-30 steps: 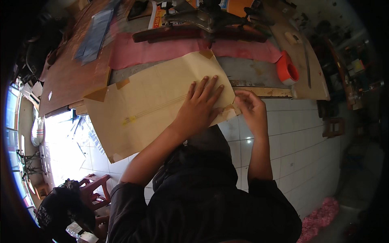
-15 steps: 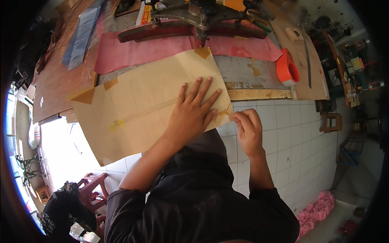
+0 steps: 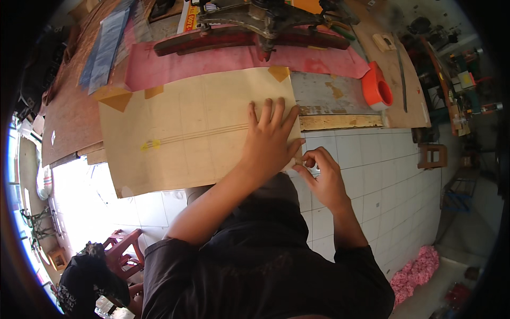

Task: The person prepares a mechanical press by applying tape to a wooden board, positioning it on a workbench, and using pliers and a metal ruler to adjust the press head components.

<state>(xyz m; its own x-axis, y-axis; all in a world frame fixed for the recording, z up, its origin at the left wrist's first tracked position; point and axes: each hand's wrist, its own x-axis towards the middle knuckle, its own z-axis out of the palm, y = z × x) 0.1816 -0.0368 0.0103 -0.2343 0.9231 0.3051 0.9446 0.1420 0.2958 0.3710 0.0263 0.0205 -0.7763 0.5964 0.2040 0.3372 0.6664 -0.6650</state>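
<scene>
A large sheet of brown paper [image 3: 186, 165] lies over the near edge of the workbench and juts out above my lap. It bears thin pencil lines, a small yellow mark and pieces of tan tape [image 3: 113, 101] along its upper edge. My left hand [image 3: 270, 135] rests flat on its right part, fingers spread. Beside the lower right corner is my right hand [image 3: 324, 178], thumb and forefinger curled together at the paper's edge. What lies between those fingertips is too small to make out.
Behind the paper, a pink strip [image 3: 186, 64] lies under a dark metal frame with a red bar [image 3: 212, 42]. An orange tape roll [image 3: 376, 87] stands at the right of the bench. Blue strips [image 3: 109, 45] lie far left. Another person [image 3: 87, 282] is at lower left.
The paper has turned clockwise, its lower left corner rising and its right side shifting right, so it sits more level. My left hand went right with it; my right fingers stay near the corner.
</scene>
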